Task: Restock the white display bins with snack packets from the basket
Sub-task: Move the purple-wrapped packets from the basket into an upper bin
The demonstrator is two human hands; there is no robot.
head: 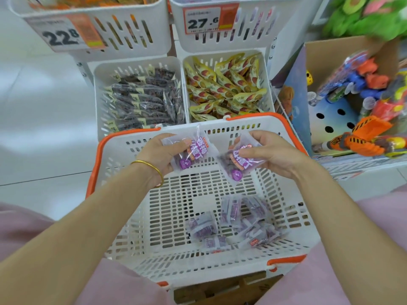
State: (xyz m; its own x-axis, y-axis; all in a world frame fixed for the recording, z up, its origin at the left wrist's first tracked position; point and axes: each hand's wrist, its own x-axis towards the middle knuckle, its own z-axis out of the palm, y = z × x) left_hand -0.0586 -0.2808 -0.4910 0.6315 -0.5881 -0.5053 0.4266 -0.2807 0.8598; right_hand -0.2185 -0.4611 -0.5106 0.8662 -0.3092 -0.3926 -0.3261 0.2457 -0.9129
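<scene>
A white basket with orange trim [123,159] sits in front of me. Several purple snack packets [233,225] lie at its bottom right. My left hand [160,154] pinches one purple packet [189,154] above the basket's far side. My right hand [275,154] grips another purple packet [236,164] beside it. Just beyond the basket stand two white display bins: the left bin [98,89] holds dark packets [143,97], the right bin [265,84] holds yellow packets [224,86].
Two upper white bins [154,36] carry price tags 22.8 [63,34] and 27.6 [202,19]. A cardboard box of colourful toys [361,102] stands to the right. White floor tiles lie to the left. My knees in pink fabric flank the basket.
</scene>
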